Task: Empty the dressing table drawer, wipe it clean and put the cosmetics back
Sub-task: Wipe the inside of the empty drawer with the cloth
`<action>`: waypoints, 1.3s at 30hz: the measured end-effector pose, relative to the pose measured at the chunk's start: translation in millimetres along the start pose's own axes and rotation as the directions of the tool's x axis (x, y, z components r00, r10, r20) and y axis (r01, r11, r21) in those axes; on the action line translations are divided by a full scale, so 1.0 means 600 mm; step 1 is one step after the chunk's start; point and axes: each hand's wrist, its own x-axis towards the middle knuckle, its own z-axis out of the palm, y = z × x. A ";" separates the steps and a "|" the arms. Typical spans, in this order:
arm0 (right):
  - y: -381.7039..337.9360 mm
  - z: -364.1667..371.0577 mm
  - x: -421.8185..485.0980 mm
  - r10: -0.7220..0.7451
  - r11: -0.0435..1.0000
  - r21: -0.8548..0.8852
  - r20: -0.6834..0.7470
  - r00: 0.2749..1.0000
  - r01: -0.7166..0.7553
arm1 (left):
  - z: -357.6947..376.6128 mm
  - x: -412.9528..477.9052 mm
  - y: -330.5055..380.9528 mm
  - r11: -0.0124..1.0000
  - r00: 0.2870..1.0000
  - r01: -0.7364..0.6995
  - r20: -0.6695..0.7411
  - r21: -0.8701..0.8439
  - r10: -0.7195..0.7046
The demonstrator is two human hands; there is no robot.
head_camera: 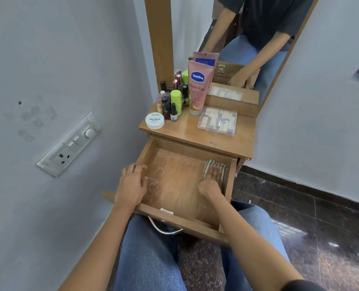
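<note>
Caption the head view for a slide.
Right hand presses a striped cloth inside the open drawer; left hand rests on its left wall; cosmetics stand on the tabletop.

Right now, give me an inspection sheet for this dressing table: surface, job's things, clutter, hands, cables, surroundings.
Surface: drawer pulled out, emptied; pale smears streak its wooden floor.
Job's things: striped cloth in the drawer's far right corner; Vaseline tube, white tub, small bottles and clear case sit on the tabletop.
Clutter: nothing seen.
Hands: left hand rests on the drawer's left wall; right hand presses flat on the cloth.
Cables: nothing seen.
Surroundings: mirror behind the tabletop, switchboard on the left wall, dark floor.
</note>
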 end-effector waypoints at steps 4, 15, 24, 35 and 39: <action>-0.019 0.017 -0.002 -0.050 0.997 -0.056 -0.057 0.997 0.047 | -0.001 0.001 0.008 1.000 1.000 0.006 -0.001 0.012 -0.006; 0.020 0.011 -0.012 -0.056 0.942 -0.328 0.041 0.998 0.066 | -0.003 0.000 0.002 0.997 0.999 0.053 0.015 -0.059 -0.052; -0.039 0.023 0.012 -0.310 0.868 -0.366 0.131 0.942 0.337 | 0.003 0.004 -0.001 0.995 0.998 0.070 -0.002 -0.064 -0.070; 0.026 0.008 -0.001 -0.293 0.852 -0.386 0.208 0.933 0.354 | 0.003 0.007 -0.012 1.000 1.000 -0.006 0.021 -0.029 0.006; -0.032 -0.001 0.035 -0.343 0.837 -0.374 0.208 0.916 0.398 | 0.003 0.009 -0.013 0.999 1.000 0.012 0.020 -0.051 -0.011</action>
